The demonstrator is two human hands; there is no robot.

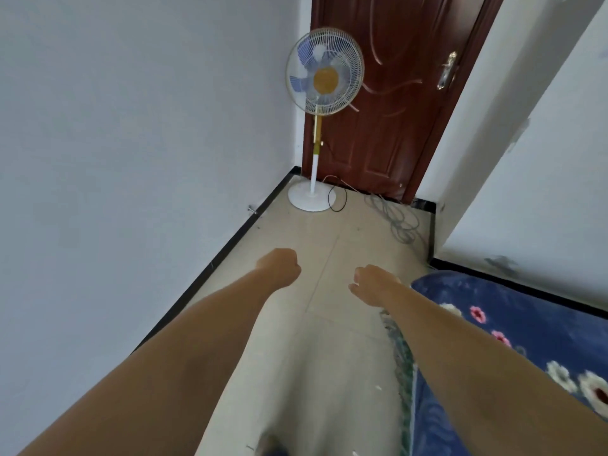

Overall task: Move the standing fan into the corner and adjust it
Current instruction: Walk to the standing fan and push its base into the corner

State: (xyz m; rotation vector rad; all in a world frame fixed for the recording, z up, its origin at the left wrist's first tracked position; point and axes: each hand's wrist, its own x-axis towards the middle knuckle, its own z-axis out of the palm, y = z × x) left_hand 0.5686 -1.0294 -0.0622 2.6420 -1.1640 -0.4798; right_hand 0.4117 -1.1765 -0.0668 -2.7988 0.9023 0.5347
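Observation:
A white standing fan (324, 72) with blue blades, a yellow hub and a round white base (312, 197) stands upright in the far corner, between the left wall and a brown door. Its black cord (339, 200) loops on the floor beside the base. My left hand (279, 265) is curled into a fist over the floor, well short of the fan. My right hand (371, 281) is stretched forward too, fingers loosely curled, holding nothing. Neither hand touches the fan.
The brown door (394, 93) with a metal handle (447, 72) is shut behind the fan. A grey cable (398, 222) lies coiled on the tiled floor near the door. A blue flowered bed cover (513, 340) fills the right side. A white wall (131, 126) runs along the left.

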